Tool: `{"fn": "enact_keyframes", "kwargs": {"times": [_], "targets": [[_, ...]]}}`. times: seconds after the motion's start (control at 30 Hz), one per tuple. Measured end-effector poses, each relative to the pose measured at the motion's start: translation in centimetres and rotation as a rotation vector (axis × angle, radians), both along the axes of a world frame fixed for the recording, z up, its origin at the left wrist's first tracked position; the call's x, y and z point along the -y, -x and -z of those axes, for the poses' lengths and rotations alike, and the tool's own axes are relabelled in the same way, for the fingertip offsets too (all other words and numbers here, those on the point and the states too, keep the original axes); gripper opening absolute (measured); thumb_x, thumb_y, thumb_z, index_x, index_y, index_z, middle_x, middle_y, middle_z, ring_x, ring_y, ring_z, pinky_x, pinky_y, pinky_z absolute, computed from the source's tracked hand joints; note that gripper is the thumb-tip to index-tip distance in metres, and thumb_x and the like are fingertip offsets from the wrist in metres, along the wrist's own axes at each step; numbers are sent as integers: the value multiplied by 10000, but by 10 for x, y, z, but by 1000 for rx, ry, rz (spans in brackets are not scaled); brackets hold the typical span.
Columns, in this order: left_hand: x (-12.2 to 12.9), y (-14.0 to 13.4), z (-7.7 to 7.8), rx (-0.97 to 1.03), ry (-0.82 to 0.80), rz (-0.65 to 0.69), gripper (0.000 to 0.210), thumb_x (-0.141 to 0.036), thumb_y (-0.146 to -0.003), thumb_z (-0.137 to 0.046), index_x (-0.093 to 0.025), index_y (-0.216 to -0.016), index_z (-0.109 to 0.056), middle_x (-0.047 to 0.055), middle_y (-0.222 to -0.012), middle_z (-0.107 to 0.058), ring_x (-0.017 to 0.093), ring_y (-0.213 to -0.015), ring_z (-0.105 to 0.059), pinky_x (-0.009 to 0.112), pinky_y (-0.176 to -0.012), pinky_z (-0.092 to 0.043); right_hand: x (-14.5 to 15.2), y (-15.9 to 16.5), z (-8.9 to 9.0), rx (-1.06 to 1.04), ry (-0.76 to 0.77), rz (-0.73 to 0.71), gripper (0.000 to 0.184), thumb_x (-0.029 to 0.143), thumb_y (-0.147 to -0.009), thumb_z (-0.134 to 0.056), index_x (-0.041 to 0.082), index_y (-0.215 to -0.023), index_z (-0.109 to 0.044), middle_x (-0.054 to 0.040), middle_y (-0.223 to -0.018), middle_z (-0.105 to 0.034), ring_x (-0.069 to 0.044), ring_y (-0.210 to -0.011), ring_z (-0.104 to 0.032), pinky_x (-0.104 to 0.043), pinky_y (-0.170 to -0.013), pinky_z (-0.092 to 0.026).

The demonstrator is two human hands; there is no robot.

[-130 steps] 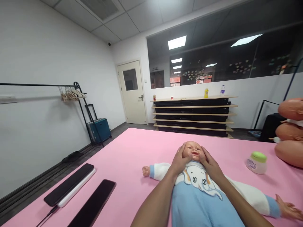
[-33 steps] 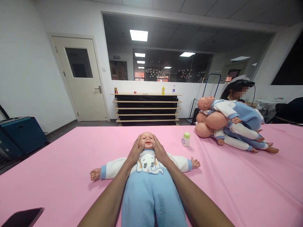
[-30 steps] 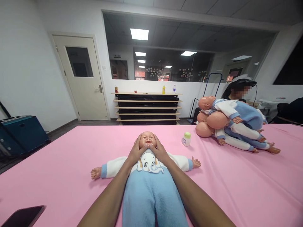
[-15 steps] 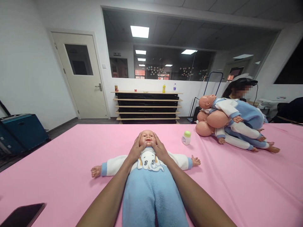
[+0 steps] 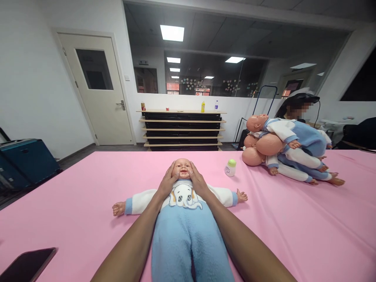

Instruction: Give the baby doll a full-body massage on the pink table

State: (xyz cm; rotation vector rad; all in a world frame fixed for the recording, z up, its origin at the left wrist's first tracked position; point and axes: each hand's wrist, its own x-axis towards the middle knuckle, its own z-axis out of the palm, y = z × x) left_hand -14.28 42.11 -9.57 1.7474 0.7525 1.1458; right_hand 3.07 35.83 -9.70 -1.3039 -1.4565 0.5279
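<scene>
On its back on the pink-covered table lies a baby doll in a white and pale blue outfit with an elephant on the chest, its arms stretched out sideways. My left hand cups one side of the doll's head, and my right hand cups the other side. The fingers lie along the sides of the head, and both thumbs rest on the cheeks beside the mouth. The doll's ears are covered by my hands. Beyond its right-side arm in the view stands a small white jar with a green lid.
Several more dolls are piled at the back right of the table, with a person behind them. A dark phone lies at the front left. Stacked shelves stand against the far wall, and a blue suitcase at left.
My thumbs have slid from beside the doll's chin up onto its cheeks. My hands still cup its head. The camera view has shifted slightly.
</scene>
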Motion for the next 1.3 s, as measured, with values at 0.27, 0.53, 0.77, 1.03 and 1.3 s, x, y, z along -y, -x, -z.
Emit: {"fn": "enact_keyframes", "kwargs": {"times": [0.27,0.53,0.77,1.03,1.3], "targets": [[-5,2,3,101,70,29,752,-396,-794,-660,-248,-1468,-361,39,-1529,-373,277,-1407,-331,399,-1166,-244,2,-1,-4,9,27,-23,687,502,-925,-450,283,-1524,-194,-13,-1556,-291,-216,-1434,-278,-431,-1183,-228],[5,1,-2,61,91,69,927,-421,-728,-750,-296,-1502,-257,63,-1511,-399,290,-1311,-468,412,-1061,-415,2,-1,-7,23,32,-49,843,466,-840,-594,255,-1531,-160,-41,-1547,-310,-240,-1426,-292,-437,-1173,-251],[0,0,-4,60,58,4,783,-486,-790,-663,-231,-1466,-360,62,-1531,-366,271,-1400,-346,390,-1152,-295,0,1,-8,-16,41,-14,708,415,-895,-492,247,-1522,-209,-24,-1561,-278,-218,-1436,-268,-402,-1193,-198],[2,2,-7,-60,119,-26,967,-516,-694,-743,-273,-1499,-267,93,-1450,-475,284,-1169,-589,412,-953,-517,2,-2,-3,80,-21,-45,833,569,-862,-557,273,-1528,-154,-11,-1570,-250,-227,-1439,-259,-409,-1166,-266],[-11,3,7,-251,-22,-139,821,-635,-825,-505,-289,-1511,-217,54,-1527,-376,266,-1387,-371,420,-1113,-346,12,4,-13,128,1,7,732,648,-911,-409,311,-1518,-176,2,-1548,-308,-215,-1411,-323,-390,-1149,-296]]}}
